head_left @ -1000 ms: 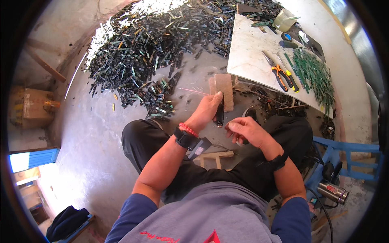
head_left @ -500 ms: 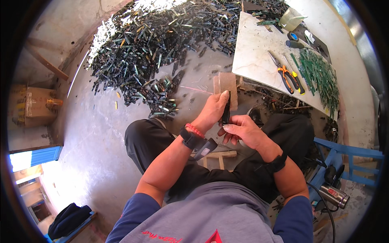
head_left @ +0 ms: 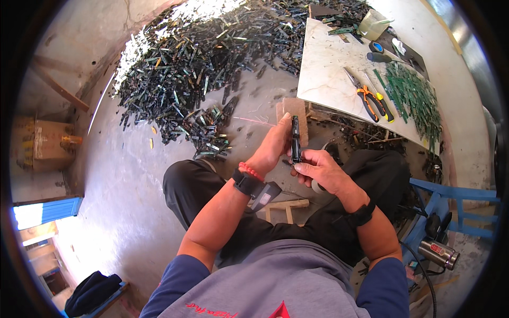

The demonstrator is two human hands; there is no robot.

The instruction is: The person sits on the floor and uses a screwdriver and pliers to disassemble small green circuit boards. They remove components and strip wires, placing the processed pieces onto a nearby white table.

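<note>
Between my two hands is a narrow black strip-shaped part (head_left: 296, 139) with a glossy face, its long side pointing away from me. My left hand (head_left: 274, 142) is closed along the left side of the part, thumb near its far end. The thumb and fingers of my right hand (head_left: 321, 168) pinch the near end. Just beyond the hands stands a brown block (head_left: 299, 108), partly hidden by the part and my left hand.
A large heap of similar dark strips (head_left: 180, 79) covers the floor ahead. At right, a pale board (head_left: 323, 69) carries orange-handled pliers (head_left: 368, 100), a yellow-and-black screwdriver (head_left: 386, 108), green strips (head_left: 411, 90) and a cup (head_left: 373, 25). A blue frame (head_left: 450, 193) stands at far right.
The black part has turned so its glossy face shows upward. My left thumb has shifted from across its top to its left side. The right hand keeps its pinch.
</note>
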